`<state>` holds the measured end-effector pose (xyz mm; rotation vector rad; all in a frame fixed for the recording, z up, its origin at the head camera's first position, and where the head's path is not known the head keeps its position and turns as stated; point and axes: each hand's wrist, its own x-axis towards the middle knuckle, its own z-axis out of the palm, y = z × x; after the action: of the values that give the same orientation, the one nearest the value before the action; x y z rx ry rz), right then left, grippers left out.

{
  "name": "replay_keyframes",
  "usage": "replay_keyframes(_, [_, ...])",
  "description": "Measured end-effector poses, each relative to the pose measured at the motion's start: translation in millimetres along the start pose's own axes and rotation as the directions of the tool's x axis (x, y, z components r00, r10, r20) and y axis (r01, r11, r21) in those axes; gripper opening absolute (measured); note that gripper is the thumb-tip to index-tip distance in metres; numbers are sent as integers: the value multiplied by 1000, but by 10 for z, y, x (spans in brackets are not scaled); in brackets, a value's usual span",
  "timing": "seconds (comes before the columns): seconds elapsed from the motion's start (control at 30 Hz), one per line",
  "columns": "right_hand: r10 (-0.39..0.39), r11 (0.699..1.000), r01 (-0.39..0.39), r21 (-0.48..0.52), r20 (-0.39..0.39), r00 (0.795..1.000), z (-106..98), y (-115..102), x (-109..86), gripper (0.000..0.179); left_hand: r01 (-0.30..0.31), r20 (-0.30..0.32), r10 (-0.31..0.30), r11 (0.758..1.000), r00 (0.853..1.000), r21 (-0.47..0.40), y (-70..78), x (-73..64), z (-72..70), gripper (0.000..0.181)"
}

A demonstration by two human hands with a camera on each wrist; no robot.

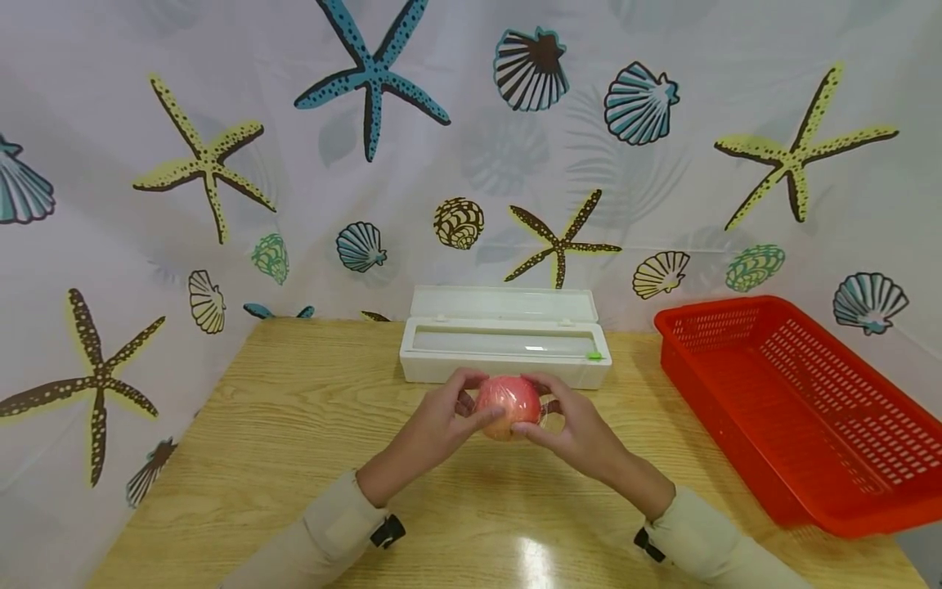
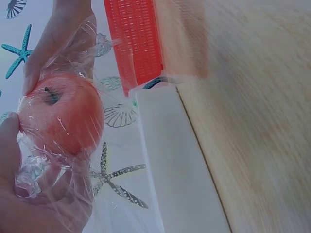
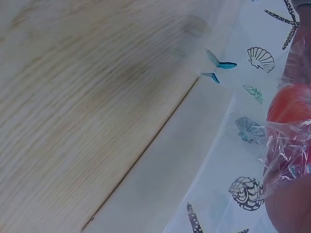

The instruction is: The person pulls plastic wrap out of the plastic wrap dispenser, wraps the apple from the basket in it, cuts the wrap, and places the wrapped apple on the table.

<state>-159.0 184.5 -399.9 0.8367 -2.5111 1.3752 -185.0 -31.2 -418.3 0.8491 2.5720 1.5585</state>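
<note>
Between both hands, above the table, is a red apple (image 1: 508, 402) with clear plastic wrap (image 2: 34, 170) around it. My left hand (image 1: 444, 413) grips its left side, thumb across the front. On the other side my right hand (image 1: 577, 425) holds it with thumb and fingers. The left wrist view shows the apple's stem under the film, and bunched wrap at two sides. Only part of the apple and crinkled film shows at the right edge of the right wrist view. Just behind the hands stands a white cling-film box (image 1: 504, 372) with its lid raised.
A red plastic basket (image 1: 724, 409) with perforated sides stands at the right of the wooden table (image 1: 294, 425). A green slide cutter (image 1: 594, 356) sits on the box's front right edge. Behind the table hangs a white curtain (image 1: 471, 147) printed with shells and starfish.
</note>
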Motion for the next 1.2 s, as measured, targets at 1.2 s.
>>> replay_keyframes(1.2, [189, 974, -189, 128, 12, 982, -156, 15, 231, 38, -172, 4, 178, 949, 984, 263, 182, 14, -225, 80])
